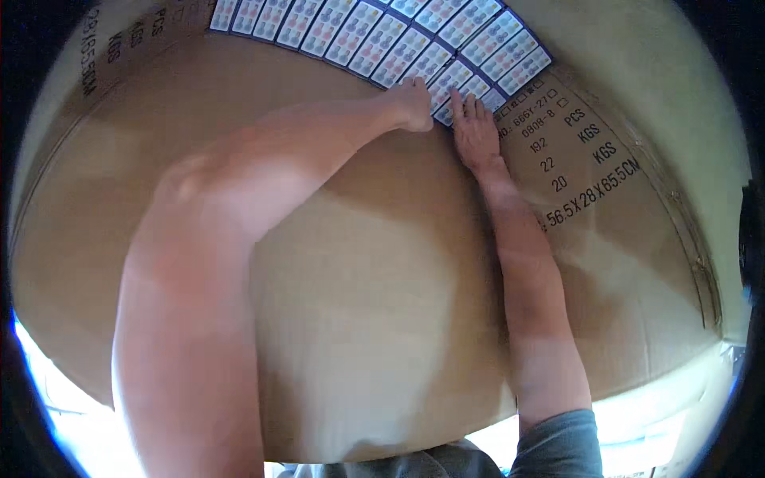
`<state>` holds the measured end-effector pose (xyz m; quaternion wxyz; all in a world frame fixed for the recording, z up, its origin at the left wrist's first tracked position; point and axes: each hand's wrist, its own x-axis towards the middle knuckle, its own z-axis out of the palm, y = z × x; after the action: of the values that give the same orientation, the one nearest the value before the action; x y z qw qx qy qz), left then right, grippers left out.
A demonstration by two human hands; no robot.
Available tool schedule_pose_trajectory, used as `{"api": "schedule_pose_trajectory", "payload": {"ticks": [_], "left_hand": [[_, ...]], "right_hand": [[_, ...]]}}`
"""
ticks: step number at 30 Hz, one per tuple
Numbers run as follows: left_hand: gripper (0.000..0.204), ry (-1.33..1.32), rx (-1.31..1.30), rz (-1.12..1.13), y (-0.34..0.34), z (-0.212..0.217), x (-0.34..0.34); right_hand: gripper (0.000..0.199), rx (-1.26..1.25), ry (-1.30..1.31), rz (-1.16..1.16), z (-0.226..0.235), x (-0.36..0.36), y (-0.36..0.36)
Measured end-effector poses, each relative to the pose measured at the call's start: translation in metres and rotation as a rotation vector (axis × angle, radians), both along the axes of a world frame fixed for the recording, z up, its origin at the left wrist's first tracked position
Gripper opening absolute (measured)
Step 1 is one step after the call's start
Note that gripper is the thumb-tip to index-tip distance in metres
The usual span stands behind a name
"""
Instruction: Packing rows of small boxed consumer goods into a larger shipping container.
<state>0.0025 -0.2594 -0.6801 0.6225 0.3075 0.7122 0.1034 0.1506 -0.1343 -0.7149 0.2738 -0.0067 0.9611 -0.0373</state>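
Observation:
Rows of small flat cards (pixel 382 36) with dark blue edges and colourful round pictures lie side by side at the far end of the cardboard. At their near edge, my left hand (pixel 410 103) is closed, with its fingers curled down beside the cards; whatever it may hold is hidden. Just to its right, my right hand (pixel 476 135) lies flat with fingers stretched out, its fingertips resting on the cards at the near right corner of the layout. Both forearms reach far forward across the cardboard.
A large brown cardboard sheet or carton (pixel 358 295) with dark printing covers the surface below my arms. Its right edge shows a torn or creased strip (pixel 685 239). A pale surface (pixel 669 88) lies beyond it. Bright light shows along the near edge.

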Motion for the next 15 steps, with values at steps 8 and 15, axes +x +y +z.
{"api": "schedule_pose_trajectory", "payload": {"ticks": [8,15], "left_hand": [[0.082,0.108,0.041,0.008,0.024,-0.047,0.022],[0.076,0.111,0.04,-0.025,0.01,-0.055,0.028]], "right_hand": [[0.055,0.025,-0.011,0.039,0.008,-0.014,0.006],[0.055,0.003,-0.078,0.03,0.01,-0.012,0.006]]}}
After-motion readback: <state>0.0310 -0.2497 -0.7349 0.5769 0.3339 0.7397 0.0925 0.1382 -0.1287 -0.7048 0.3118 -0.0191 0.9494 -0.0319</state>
